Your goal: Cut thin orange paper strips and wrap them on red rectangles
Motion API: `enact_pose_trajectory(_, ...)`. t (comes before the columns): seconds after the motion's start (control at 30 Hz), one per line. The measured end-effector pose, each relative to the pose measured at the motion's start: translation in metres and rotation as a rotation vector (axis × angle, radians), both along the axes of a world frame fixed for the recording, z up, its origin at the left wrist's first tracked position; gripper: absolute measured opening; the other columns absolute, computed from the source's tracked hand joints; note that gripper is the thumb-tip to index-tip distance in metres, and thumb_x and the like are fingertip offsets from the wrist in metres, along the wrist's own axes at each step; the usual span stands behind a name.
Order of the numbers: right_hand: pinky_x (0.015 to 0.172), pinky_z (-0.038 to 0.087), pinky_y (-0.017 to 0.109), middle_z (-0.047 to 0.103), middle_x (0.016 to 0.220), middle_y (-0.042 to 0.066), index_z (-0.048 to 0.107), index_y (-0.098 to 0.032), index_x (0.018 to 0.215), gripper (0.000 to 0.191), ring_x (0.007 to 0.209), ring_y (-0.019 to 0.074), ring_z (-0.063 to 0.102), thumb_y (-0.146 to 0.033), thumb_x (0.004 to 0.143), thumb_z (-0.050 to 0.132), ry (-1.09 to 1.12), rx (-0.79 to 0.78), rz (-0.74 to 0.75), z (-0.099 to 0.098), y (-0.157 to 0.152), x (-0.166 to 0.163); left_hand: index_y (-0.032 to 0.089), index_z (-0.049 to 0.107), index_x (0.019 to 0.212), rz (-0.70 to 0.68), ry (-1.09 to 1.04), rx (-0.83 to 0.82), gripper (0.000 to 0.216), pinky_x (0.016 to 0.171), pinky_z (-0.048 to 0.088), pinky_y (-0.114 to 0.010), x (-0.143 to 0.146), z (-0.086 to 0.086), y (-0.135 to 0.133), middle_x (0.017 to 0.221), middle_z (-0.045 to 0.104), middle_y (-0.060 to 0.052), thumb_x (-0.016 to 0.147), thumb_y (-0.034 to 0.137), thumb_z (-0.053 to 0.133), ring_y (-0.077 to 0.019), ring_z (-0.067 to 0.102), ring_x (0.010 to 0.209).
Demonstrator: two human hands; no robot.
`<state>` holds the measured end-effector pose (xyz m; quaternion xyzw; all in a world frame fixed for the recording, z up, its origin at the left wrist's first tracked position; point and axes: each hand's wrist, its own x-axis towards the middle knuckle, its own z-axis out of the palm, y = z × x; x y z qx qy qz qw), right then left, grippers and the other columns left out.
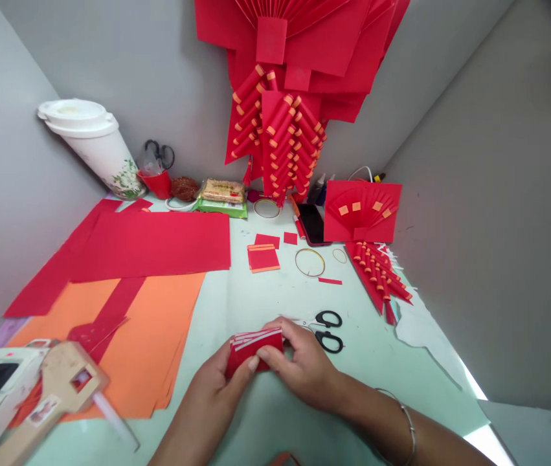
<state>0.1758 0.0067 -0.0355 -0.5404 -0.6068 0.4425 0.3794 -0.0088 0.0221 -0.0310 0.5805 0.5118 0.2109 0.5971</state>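
Observation:
Between both hands is a small red paper piece [257, 350] with several pale, narrow strips along its upper side; I cannot tell whether it is folded or stacked. My left hand [219, 382] grips its left end, thumb on the near face. My right hand [302, 362] holds the right end, with the thumb pressed on the front and the fingers behind. Black-handled scissors [328, 331] lie just beyond my right hand, their blades partly hidden by it. Farther off is a red paper square with orange strips [263, 258], near a gold ring [310, 262].
Large red sheets [158, 243] and orange sheets [158, 323] cover the left side. A glue gun [68, 375] lies at the front left. Red paper firecracker decorations [285, 142] hang at the back. A phone [313, 224] and a small red fan card [362, 210] stand right of centre.

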Motion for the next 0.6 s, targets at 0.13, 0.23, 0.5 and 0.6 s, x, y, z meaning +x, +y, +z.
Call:
enact_pose_trajectory(0.13, 0.077, 0.045, 0.030, 0.066, 0.084, 0.001, 0.065, -0.020, 0.091, 0.005, 0.081, 0.0166, 0.061, -0.024, 0.089, 0.062, -0.119, 0.191, 0.009, -0.006, 0.000, 0.010, 0.027, 0.060, 0.116, 0.077, 0.180, 0.206, 0.039, 0.077, 0.054, -0.032, -0.005, -0.006, -0.003, 0.117, 0.068, -0.004, 0.084, 0.049, 0.058, -0.0259, 0.065, 0.106)
enact_pose_trajectory(0.23, 0.079, 0.046, 0.030, 0.067, 0.087, 0.002, 0.065, -0.020, 0.097, 0.010, 0.083, 0.0176, 0.060, -0.022, 0.087, 0.064, -0.205, 0.218, 0.100, -0.015, -0.002, 0.015, 0.028, 0.060, 0.114, 0.061, 0.219, 0.329, 0.034, 0.083, 0.052, -0.034, -0.005, -0.010, -0.003, 0.117, 0.066, -0.004, 0.084, 0.044, 0.058, -0.0251, 0.063, 0.108)
enact_pose_trajectory(0.5, 0.083, 0.048, 0.031, 0.068, 0.096, 0.003, 0.064, -0.022, 0.107, 0.019, 0.090, 0.0186, 0.062, -0.026, 0.089, 0.065, -0.287, 0.172, 0.157, 0.003, 0.000, 0.037, 0.027, 0.062, 0.093, -0.050, 0.216, 0.180, 0.030, 0.069, 0.048, -0.026, 0.000, -0.002, -0.002, 0.081, 0.070, 0.003, 0.092, 0.051, 0.044, -0.0185, 0.065, 0.076)
enact_pose_trajectory(0.6, 0.089, 0.048, 0.037, 0.065, 0.106, 0.007, 0.061, -0.021, 0.116, 0.027, 0.102, 0.0231, 0.058, -0.026, 0.089, 0.065, -0.476, 0.155, 0.116, 0.006, 0.001, 0.063, 0.027, 0.057, 0.105, 0.018, 0.188, 0.088, 0.034, 0.069, 0.050, -0.026, -0.003, -0.003, -0.001, 0.086, 0.072, 0.002, 0.090, 0.055, 0.046, -0.0196, 0.067, 0.078)
